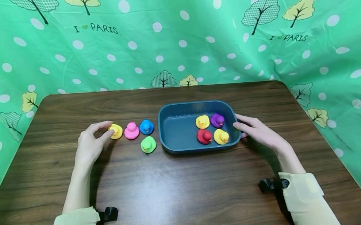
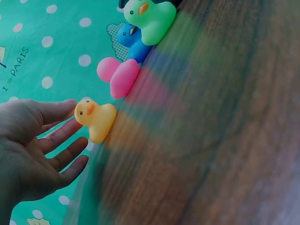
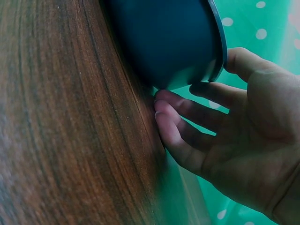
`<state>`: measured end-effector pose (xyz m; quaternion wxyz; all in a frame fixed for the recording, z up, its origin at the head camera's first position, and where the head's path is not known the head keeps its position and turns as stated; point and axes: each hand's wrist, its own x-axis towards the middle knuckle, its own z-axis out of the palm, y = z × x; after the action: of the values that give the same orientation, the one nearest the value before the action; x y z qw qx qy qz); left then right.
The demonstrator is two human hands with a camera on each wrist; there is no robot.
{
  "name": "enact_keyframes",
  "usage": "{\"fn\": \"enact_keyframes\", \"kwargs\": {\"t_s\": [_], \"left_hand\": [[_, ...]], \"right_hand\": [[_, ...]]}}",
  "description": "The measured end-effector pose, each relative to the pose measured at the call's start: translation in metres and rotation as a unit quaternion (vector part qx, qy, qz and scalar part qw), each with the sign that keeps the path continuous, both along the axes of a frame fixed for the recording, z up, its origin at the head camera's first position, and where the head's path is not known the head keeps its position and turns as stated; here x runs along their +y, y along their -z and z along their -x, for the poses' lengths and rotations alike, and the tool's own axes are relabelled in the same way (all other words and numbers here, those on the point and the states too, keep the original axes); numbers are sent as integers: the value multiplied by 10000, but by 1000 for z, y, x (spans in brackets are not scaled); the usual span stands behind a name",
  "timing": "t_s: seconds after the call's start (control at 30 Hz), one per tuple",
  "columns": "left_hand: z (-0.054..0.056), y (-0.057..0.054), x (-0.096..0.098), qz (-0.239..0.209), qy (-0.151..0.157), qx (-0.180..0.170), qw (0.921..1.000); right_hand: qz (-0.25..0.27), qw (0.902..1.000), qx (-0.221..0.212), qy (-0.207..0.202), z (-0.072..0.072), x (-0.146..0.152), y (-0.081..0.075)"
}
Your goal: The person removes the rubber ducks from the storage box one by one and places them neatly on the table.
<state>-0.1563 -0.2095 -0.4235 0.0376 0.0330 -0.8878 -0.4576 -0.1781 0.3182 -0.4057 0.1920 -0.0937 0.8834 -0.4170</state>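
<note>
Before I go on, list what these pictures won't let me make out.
Pink toy duck: face turned away in the head and left wrist views.
Dark-blue tray: right wrist view, inside hidden by its own wall, upper part cut off by the top edge.
Left hand: head view, fingers beyond thumb and forefinger hidden by the hand itself.
Wood-grain tabletop: left wrist view, nearest stretch blurred.

A dark wood-grain table (image 1: pixel 176 201) with rounded far corners stands before a green cloth (image 1: pixel 185 29) printed with white dots (image 1: pixel 124 6), checked trees (image 1: pixel 263 10), yellow trees (image 1: pixel 301 8) and "PARIS" lettering (image 1: pixel 103 28); whether the cloth touches the table's far edge is hard to tell.
</note>
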Motion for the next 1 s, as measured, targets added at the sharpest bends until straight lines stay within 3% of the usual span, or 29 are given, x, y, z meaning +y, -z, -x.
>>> {"fn": "enact_keyframes", "kwargs": {"t_s": [0.3, 0.57, 0.77, 1.0], "left_hand": [[0, -15, 8, -121, -58, 278, 9995], [6, -33, 33, -336, 176, 624, 9973], [15, -43, 60, -582, 495, 670, 9948], [30, -50, 99, -866, 1170, 753, 9865]], "right_hand": [[-5, 10000, 54, -6, 1, 0, 0], [36, 10000, -21, 35, 0, 0, -2], [87, 9999, -61, 61, -1, 0, -4], [0, 10000, -26, 29, 1, 2, 1]]}}
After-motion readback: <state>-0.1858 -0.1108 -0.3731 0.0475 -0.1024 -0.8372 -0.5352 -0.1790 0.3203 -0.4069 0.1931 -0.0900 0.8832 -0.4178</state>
